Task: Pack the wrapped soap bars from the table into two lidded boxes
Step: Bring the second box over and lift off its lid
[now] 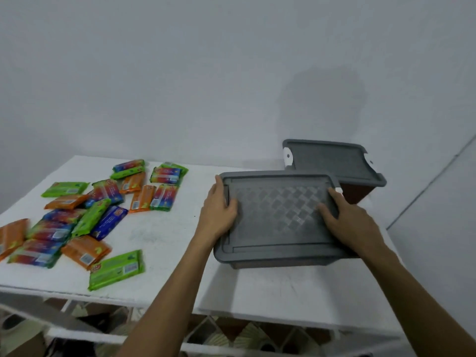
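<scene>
Lidded box (279, 228) gripped at its ends by left hand (219, 212) and right hand (346, 222).

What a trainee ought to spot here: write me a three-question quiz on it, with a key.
1. True or false: the left hand and the right hand hold the near box by its ends.
2. Where do the soap bars lie? A) inside a box B) on the table, left of the boxes C) on the floor
3. Fill in: the far box has its lid ___.
Key: 1 true; 2 B; 3 on.
</scene>
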The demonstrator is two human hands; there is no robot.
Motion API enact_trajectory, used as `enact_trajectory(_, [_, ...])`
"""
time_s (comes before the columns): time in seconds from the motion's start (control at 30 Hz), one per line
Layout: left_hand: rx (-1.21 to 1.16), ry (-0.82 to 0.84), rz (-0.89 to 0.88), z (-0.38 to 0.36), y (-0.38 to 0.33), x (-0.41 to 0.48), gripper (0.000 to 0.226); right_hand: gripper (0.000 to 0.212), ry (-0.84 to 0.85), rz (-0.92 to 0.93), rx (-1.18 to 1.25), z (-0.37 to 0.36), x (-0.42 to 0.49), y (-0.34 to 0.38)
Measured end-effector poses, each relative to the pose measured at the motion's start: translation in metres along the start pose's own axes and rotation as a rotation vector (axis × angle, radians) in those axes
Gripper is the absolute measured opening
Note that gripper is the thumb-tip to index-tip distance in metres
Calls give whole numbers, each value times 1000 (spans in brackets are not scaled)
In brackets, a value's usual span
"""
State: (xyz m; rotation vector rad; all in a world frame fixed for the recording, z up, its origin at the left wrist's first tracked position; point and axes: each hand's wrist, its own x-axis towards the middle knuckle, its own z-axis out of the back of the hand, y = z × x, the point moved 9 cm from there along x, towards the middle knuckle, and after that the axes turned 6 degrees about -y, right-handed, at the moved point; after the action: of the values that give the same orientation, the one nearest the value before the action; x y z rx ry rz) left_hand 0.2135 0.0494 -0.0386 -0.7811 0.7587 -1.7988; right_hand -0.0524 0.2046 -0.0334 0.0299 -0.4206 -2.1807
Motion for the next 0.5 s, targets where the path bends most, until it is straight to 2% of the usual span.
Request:
enact_trajectory(0.23, [-36,145,-34,-79,-31,-26,76,66,-46,-139,-88,25,-23,-79])
enact_trajectory(0.37, [7,157,1,-79,-13,-29,76,66,-15,-131,-71,2,-28,-69])
enact_trajectory(0.5, [107,152,6,-49,17,-16,76,64,17,-118,-1,-28,-31,-36])
